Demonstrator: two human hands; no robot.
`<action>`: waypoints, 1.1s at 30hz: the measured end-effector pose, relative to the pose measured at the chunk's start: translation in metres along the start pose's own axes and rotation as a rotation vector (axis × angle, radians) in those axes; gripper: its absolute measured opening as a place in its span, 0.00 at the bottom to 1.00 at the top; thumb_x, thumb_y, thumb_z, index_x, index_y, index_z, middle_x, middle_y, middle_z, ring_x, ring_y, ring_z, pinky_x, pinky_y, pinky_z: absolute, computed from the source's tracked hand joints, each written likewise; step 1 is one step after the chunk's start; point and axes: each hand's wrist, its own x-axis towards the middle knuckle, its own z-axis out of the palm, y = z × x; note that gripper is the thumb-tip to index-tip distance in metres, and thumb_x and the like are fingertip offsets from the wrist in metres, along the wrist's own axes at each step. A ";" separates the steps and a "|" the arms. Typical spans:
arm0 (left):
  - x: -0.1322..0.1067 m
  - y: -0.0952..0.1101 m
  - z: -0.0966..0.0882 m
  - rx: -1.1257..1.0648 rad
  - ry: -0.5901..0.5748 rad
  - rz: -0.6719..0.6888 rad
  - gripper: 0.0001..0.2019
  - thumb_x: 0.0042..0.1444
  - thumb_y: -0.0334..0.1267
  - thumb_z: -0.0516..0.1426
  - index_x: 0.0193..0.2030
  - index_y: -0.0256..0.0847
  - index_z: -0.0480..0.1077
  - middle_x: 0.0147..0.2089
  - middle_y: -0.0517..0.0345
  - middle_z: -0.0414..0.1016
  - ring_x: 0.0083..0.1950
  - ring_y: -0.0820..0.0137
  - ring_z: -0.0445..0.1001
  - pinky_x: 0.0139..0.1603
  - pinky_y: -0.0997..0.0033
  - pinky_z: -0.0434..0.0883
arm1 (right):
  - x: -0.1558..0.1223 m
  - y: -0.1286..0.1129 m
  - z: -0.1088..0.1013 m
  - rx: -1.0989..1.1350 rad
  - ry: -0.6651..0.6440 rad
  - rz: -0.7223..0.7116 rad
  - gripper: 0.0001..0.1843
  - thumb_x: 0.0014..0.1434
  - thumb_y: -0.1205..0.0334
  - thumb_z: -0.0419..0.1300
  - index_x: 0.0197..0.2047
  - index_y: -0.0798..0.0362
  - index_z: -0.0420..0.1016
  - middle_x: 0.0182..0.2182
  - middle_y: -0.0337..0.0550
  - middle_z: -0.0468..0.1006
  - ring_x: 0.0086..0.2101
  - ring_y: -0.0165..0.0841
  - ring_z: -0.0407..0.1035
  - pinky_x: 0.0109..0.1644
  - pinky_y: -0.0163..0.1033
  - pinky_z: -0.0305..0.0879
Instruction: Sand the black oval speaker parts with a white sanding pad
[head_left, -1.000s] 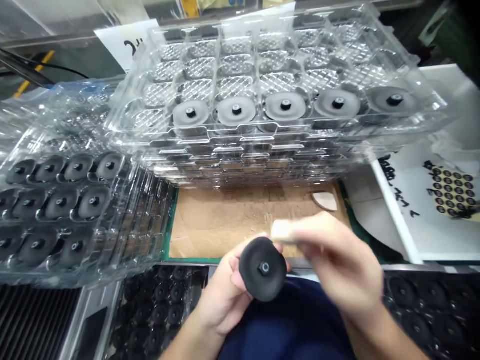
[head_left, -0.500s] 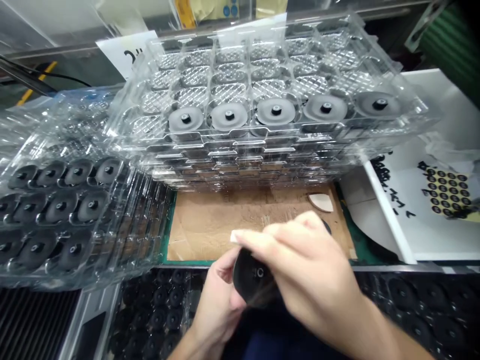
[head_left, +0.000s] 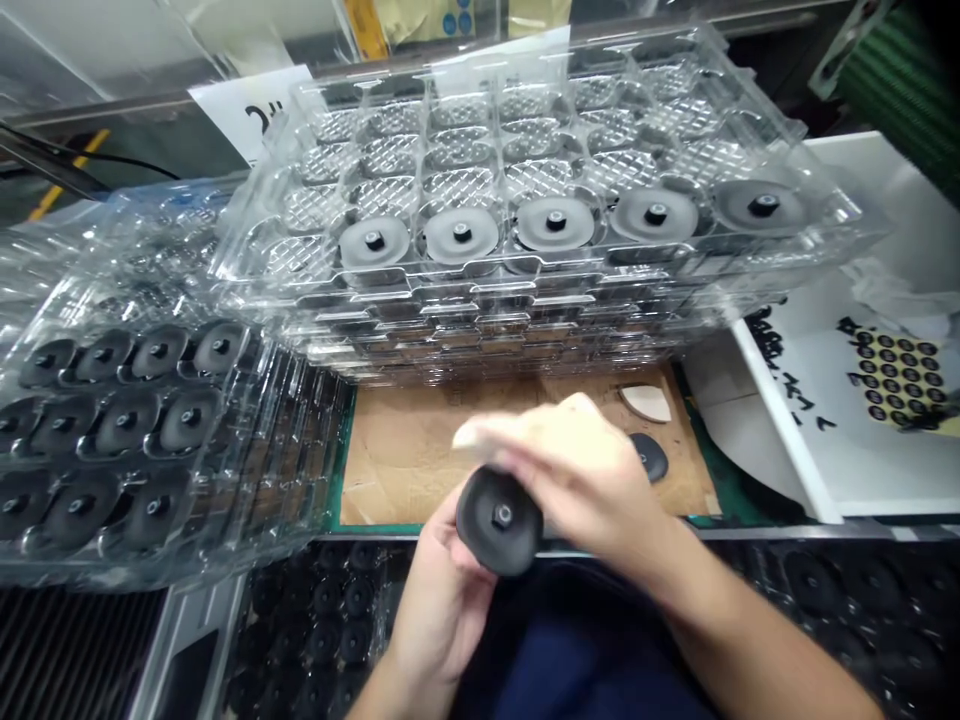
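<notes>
My left hand [head_left: 442, 590] grips a round black disc-shaped part [head_left: 501, 545] by its left edge, its raised centre stub facing up. My right hand [head_left: 585, 475] hovers just above and to the right of the disc. Its fingers are closed and blurred, and a small whitish piece [head_left: 463, 438] shows at their tip; I cannot make out what it is. On the brown cardboard [head_left: 405, 440] beyond my hands lie another black disc [head_left: 649, 457], partly behind my right hand, and a pale quarter-round piece [head_left: 646, 403].
A stack of clear plastic trays [head_left: 480, 290] stands ahead, its front row holding several grey-black discs. More filled trays [head_left: 112, 440] stand at left. At right, a white bin [head_left: 825, 480] holds small black bits and a sticker sheet [head_left: 900, 380]. Dark trays flank my lap.
My right hand has lifted slightly up and away from the disc, uncovering its centre stub and right side. More of the second disc on the cardboard now shows.
</notes>
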 end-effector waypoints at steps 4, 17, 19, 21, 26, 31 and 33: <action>0.002 0.004 -0.005 -0.126 -0.006 0.004 0.29 0.40 0.52 0.66 0.50 0.45 0.73 0.53 0.49 0.76 0.49 0.57 0.75 0.53 0.60 0.70 | -0.025 0.043 0.029 -0.060 -0.017 0.330 0.14 0.65 0.60 0.52 0.50 0.50 0.75 0.40 0.42 0.81 0.38 0.32 0.73 0.40 0.38 0.59; 0.006 0.001 -0.004 -0.174 0.012 0.040 0.24 0.42 0.41 0.67 0.49 0.44 0.74 0.50 0.52 0.78 0.48 0.64 0.76 0.48 0.72 0.73 | -0.017 -0.003 0.015 0.129 0.262 0.323 0.13 0.63 0.63 0.53 0.49 0.51 0.73 0.44 0.44 0.79 0.41 0.32 0.73 0.42 0.36 0.68; 0.007 0.002 -0.004 -0.159 0.044 0.017 0.21 0.44 0.39 0.67 0.47 0.45 0.75 0.47 0.55 0.79 0.44 0.68 0.77 0.45 0.75 0.73 | -0.008 -0.022 0.009 0.166 0.179 0.167 0.12 0.62 0.67 0.53 0.47 0.53 0.74 0.41 0.42 0.80 0.38 0.32 0.72 0.42 0.36 0.66; 0.007 0.003 -0.004 -0.158 0.096 0.010 0.20 0.43 0.37 0.67 0.46 0.48 0.75 0.46 0.58 0.80 0.42 0.70 0.77 0.41 0.78 0.73 | -0.004 -0.032 0.009 0.194 -0.037 0.113 0.11 0.62 0.70 0.54 0.45 0.54 0.74 0.38 0.40 0.81 0.35 0.30 0.72 0.40 0.35 0.65; 0.008 0.006 -0.002 -0.163 0.065 0.038 0.19 0.37 0.36 0.70 0.40 0.45 0.77 0.35 0.62 0.80 0.35 0.75 0.77 0.40 0.81 0.73 | -0.002 -0.030 0.015 0.112 0.005 0.119 0.12 0.63 0.70 0.51 0.46 0.57 0.74 0.38 0.43 0.80 0.35 0.32 0.71 0.41 0.38 0.63; 0.004 0.008 -0.003 -0.204 -0.033 -0.039 0.24 0.35 0.37 0.71 0.44 0.50 0.77 0.45 0.59 0.80 0.46 0.70 0.77 0.46 0.78 0.73 | -0.017 -0.031 -0.003 0.206 -0.125 0.129 0.10 0.62 0.71 0.54 0.44 0.53 0.73 0.36 0.37 0.80 0.32 0.27 0.70 0.39 0.34 0.61; 0.004 0.007 -0.003 -0.227 -0.074 -0.059 0.24 0.35 0.39 0.70 0.44 0.49 0.77 0.46 0.60 0.80 0.46 0.71 0.77 0.47 0.80 0.72 | -0.023 -0.030 -0.014 0.099 -0.150 0.209 0.10 0.61 0.71 0.55 0.43 0.51 0.74 0.33 0.35 0.79 0.29 0.27 0.68 0.36 0.34 0.60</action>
